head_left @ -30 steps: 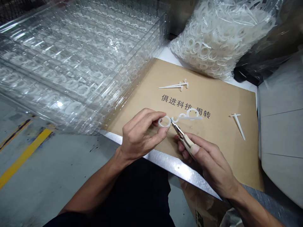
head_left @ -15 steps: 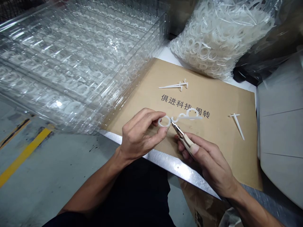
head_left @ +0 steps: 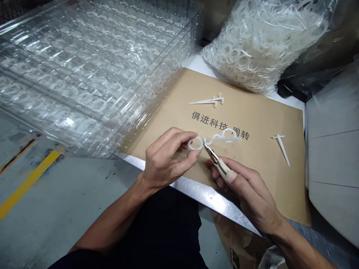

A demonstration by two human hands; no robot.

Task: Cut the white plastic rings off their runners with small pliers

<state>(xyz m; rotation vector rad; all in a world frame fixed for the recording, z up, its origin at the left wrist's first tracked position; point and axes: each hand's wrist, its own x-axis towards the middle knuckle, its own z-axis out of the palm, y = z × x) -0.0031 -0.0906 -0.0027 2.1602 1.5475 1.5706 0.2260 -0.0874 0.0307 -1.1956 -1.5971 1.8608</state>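
White plastic ring strip [head_left: 220,139] pinched narrowly by left hand [head_left: 168,158] over cardboard sheet [head_left: 260,168] printed "俱进科技 周转", near the surface's [head_left: 193,183] metal front edge. Right hand [head_left: 246,190] grips cream-handled cutters [head_left: 220,168], tips just beside ring. Bagged white rings [head_left: 252,52] beyond; clear plastic trays [head_left: 84,74] left.

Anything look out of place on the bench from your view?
Two loose white T-shaped plastic pieces stand out on the cardboard sheet: one above the printed characters, one near the right edge. They lie apart from the clear trays and the bagged rings.
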